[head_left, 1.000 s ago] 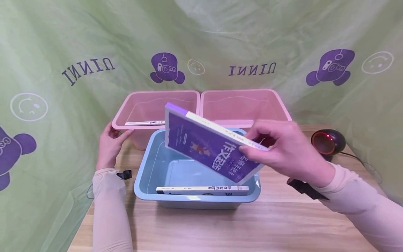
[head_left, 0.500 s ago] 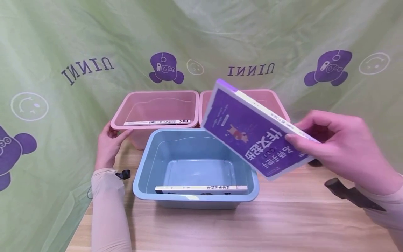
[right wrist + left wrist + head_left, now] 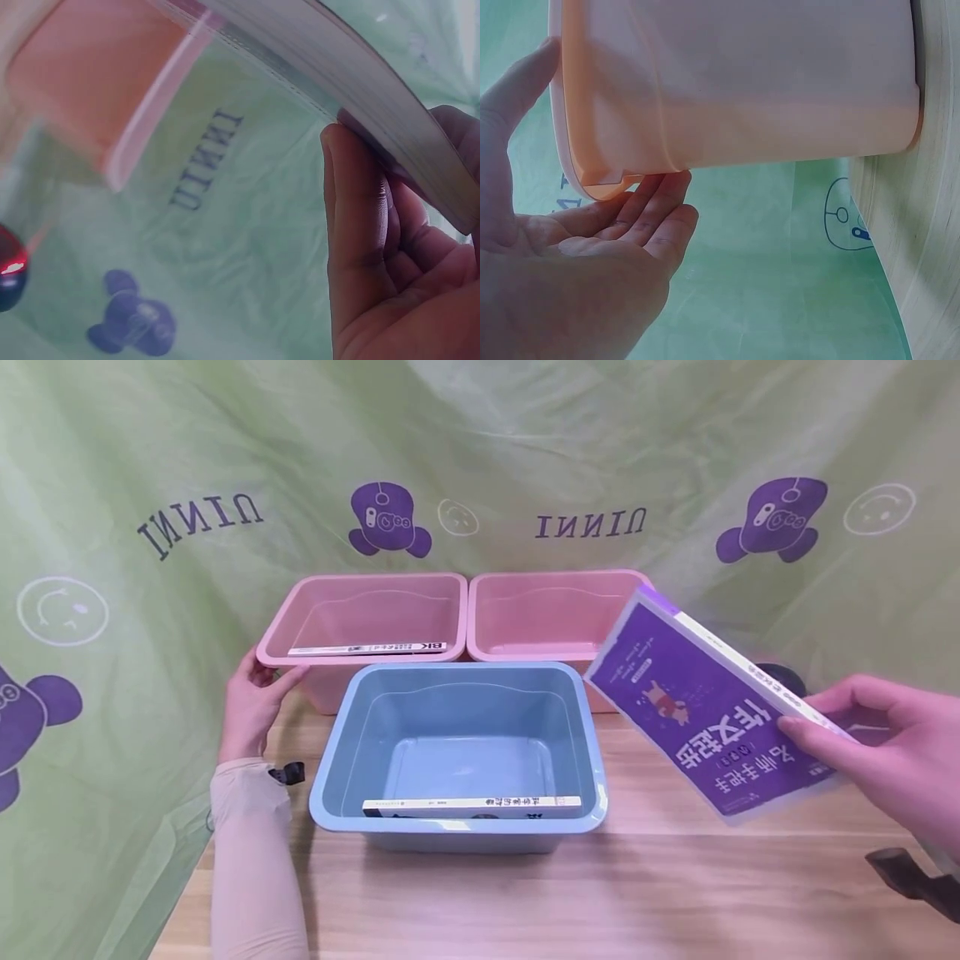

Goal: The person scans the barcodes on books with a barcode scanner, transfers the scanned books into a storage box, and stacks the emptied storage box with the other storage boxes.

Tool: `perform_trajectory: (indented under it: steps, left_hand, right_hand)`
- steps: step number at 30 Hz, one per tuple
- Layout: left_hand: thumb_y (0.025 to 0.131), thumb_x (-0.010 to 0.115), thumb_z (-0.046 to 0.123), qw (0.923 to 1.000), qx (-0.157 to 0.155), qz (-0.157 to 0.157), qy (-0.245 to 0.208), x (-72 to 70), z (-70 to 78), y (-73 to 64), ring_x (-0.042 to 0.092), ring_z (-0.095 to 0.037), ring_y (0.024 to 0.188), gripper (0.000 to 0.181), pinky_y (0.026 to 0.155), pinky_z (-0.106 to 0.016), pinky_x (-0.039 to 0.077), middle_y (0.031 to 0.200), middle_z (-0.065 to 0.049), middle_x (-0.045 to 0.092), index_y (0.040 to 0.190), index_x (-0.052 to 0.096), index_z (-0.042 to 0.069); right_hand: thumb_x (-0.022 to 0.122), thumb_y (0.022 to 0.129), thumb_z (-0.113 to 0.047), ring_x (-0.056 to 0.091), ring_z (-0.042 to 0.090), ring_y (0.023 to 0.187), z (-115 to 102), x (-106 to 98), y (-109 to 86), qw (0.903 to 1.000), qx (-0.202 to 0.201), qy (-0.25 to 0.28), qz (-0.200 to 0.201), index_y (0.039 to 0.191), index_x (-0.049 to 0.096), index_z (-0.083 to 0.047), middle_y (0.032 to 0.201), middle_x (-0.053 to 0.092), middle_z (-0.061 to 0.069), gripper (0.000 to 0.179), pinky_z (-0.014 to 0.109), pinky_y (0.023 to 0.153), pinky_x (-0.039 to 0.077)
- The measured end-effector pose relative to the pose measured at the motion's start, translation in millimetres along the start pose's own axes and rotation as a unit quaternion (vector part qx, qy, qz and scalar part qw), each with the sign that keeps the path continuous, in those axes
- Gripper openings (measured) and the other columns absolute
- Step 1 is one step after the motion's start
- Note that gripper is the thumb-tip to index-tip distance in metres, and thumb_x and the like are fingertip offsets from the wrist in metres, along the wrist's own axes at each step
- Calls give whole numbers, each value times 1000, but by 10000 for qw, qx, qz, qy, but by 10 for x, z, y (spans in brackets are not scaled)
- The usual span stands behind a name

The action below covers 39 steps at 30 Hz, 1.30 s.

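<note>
At the right of the head view, my right hand (image 3: 888, 735) grips a purple paperback book (image 3: 697, 710) by one end, thumb on its cover. The book is tilted, in the air, right of the blue bin (image 3: 459, 675). In the right wrist view its page edges (image 3: 360, 82) show between thumb and fingers. My left hand (image 3: 255, 706) touches the front left corner of the left pink bin (image 3: 367, 583). Its thumb lies on the rim and the other fingertips (image 3: 676, 182) reach the side wall. One thin book (image 3: 367, 649) stands in that bin, another (image 3: 472, 807) in the blue bin.
A second pink bin (image 3: 558, 579) stands beside the first, behind the blue one. A dark rounded device (image 3: 9, 266) with a red light is partly hidden by the book in the head view. A green curtain (image 3: 480, 435) hangs behind the wooden table (image 3: 660, 893).
My right hand has carried the purple book to the right, away from above the blue bin, uncovering the bins. The left hand has stayed at the pink bin's corner.
</note>
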<state>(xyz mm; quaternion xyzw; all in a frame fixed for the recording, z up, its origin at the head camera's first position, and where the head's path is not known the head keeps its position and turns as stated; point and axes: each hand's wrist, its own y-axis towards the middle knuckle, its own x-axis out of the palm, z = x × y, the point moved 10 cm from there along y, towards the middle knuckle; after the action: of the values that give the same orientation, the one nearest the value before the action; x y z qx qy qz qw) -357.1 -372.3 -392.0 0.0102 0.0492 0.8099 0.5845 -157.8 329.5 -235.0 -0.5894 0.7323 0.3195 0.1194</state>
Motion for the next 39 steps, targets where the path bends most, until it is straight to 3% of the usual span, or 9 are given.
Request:
perform_trajectory:
  steps: [3,8,13,23,32,39]
  left_hand:
    - [93,93,11,10000,-19,-23,-81,2,7,15,57,-10,133,91,96,-6,53,155,-4,60,171,46,14]
    - [93,93,10,9999,-18,-32,-109,11,15,-5,57,-11,131,90,96,-6,53,154,-4,61,170,47,13]
    - [94,92,12,10000,-74,-41,30,9,-11,-25,56,-9,128,90,95,-6,53,156,-5,59,171,46,14]
    - [94,92,14,9999,-76,-8,122,-2,-16,-12,55,-11,131,90,94,-6,53,160,-6,57,171,46,16]
    - [94,92,14,9998,-115,20,147,1,-17,-13,55,-11,135,91,95,-5,52,162,-8,56,172,45,17]
    - [95,92,15,9998,-97,-41,180,17,-9,-9,54,-12,136,91,95,-5,52,162,-8,55,172,44,16]
  right_hand:
    - [81,96,6,73,-7,62,188,-18,-69,9994,208,-261,-112,89,77,-31,77,76,-28,38,14,54,54]
    - [87,97,-11,70,-5,61,479,-11,-200,9916,532,-1146,-265,92,76,-17,72,72,-32,13,21,54,46]
    - [88,98,-20,65,-4,64,655,36,-279,9845,727,-1540,-419,94,77,-13,69,72,-32,14,26,57,39]
    - [84,102,-25,59,-5,68,905,47,-367,9770,1044,-1757,-611,103,79,-5,71,76,-17,20,25,62,37]
    - [83,101,-26,55,-9,70,1068,-13,-390,9767,1069,-1813,-426,97,78,-7,71,71,-30,20,24,64,35]
    - [85,100,-23,56,-10,69,975,-13,-378,9801,880,-1749,-321,95,79,-7,69,70,-31,18,22,62,36]
